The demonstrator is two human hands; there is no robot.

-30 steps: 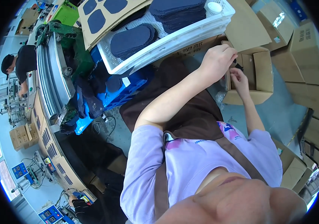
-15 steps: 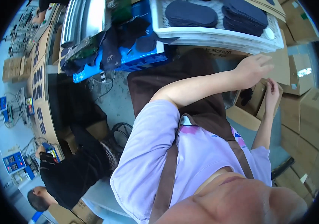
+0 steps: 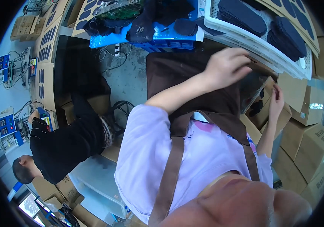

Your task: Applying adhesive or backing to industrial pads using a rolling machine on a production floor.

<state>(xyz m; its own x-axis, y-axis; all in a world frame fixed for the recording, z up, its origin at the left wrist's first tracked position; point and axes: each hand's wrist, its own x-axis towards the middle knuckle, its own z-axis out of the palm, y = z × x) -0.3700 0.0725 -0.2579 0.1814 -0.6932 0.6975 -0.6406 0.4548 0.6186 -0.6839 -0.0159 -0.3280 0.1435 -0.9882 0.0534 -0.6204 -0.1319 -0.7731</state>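
Brown fabric apron [image 3: 211, 104] covers the lap. White tray [image 3: 241, 41] stands ahead, bearing stacked dark oval pieces [image 3: 241, 17]. Open cardboard carton [image 3: 263, 118] sits beside the apron, on the person's right. Left hand [image 3: 226, 70] hovers above the apron, grip loosely spread. Right hand [image 3: 277, 99] is at the carton's edge; its grip cannot be determined.

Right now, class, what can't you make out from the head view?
- Left hand: blur in the head view hides its fingertips.
- Open carton: its walls and shadow in the head view hide most of what lies inside.
- White tray: the head view's top edge cuts it off.
- Blue control box: its display is too small to read in the head view.
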